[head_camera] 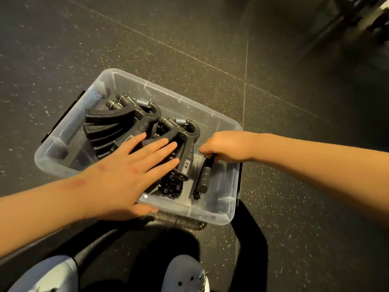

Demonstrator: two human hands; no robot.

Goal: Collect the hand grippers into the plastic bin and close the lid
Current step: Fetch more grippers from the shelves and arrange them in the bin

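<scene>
A clear plastic bin (117, 81) stands open on the dark floor, holding several black hand grippers (113, 121) stacked in two rows, their steel springs at the far side. My left hand (128, 175) lies flat, fingers spread, on the nearer row of grippers. My right hand (227, 147) is closed around the top of one more black hand gripper (203, 178), which stands upright inside the bin's right end. No lid shows clearly; a black edge (63, 116) peeks out under the bin's left side.
Speckled dark floor tiles surround the bin. My knee in light jeans (44, 275) and a white shoe (185, 275) are at the bottom edge. Dark blurred equipment (357, 15) sits at the top right.
</scene>
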